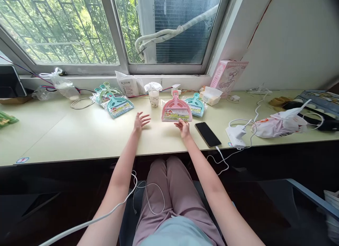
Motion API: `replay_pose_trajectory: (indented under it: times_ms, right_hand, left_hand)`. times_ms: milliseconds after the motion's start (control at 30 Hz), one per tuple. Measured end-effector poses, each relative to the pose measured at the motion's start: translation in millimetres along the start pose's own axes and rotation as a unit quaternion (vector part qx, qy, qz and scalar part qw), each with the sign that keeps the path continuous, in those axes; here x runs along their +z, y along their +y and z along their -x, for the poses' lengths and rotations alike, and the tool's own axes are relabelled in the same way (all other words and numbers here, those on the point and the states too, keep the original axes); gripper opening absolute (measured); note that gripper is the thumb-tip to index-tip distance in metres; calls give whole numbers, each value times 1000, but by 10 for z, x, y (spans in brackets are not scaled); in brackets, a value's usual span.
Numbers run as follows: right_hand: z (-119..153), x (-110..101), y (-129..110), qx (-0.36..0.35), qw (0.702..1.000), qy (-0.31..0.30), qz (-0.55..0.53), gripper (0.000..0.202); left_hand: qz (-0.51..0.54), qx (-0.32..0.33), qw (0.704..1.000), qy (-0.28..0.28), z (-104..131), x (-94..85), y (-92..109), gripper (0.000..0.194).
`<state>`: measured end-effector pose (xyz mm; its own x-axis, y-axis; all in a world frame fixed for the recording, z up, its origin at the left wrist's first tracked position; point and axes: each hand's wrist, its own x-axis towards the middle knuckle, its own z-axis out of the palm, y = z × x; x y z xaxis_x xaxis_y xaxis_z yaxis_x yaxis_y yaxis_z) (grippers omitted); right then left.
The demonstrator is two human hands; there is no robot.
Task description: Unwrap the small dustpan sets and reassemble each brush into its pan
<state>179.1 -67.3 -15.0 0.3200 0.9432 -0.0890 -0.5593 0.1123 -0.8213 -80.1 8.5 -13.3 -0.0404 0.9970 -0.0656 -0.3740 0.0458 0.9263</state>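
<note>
My right hand (182, 128) pinches the lower edge of a pink dustpan (177, 104), which has a small brush and a printed label in it. The dustpan's handle points toward the window. My left hand (141, 121) is over the desk to the left, fingers spread, holding nothing. Just right of the pink dustpan lies a wrapped teal dustpan set (196, 105), partly hidden behind it. On the left, another teal dustpan set (119, 105) lies against a pile of wrapped green dustpan sets (106, 92).
A black phone (208, 134) on a cable and a white power strip (237, 136) lie right of my right hand. Along the back stand a paper cup (153, 97), a tissue pack (211, 95) and a pink box (229, 78). A plastic bag (280, 124) sits far right.
</note>
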Motion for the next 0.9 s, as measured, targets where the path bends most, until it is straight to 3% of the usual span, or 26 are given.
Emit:
replay_pose_trajectory:
  times_ms: [100, 167, 300, 367, 600, 767, 900]
  right_hand:
    - [-244, -95, -222, -19, 997, 70, -25, 11]
    - [-452, -119, -370, -28, 992, 119, -28, 10]
    - [-849, -95, -535, 8, 972, 234, 2, 7]
    - [-984, -76, -545, 41, 963, 264, 18, 13]
    - [-1079, -27, -529, 96, 968, 229, 48, 19]
    - [-969, 65, -508, 130, 964, 211, 100, 17]
    - [-749, 169, -301, 131, 961, 188, 153, 16]
  left_hand:
    - [14, 47, 986, 161, -146, -181, 49, 37]
    - [7, 58, 978, 199, -197, -251, 49, 33]
    - [-76, 59, 983, 154, -205, -233, 0, 28]
    - [-127, 57, 983, 124, -189, -194, -21, 28]
    - [-187, 56, 978, 75, -102, -175, 0, 30]
    - [-231, 66, 969, 55, 15, -101, 15, 36]
    - [-238, 84, 964, 82, 39, -24, 21, 40]
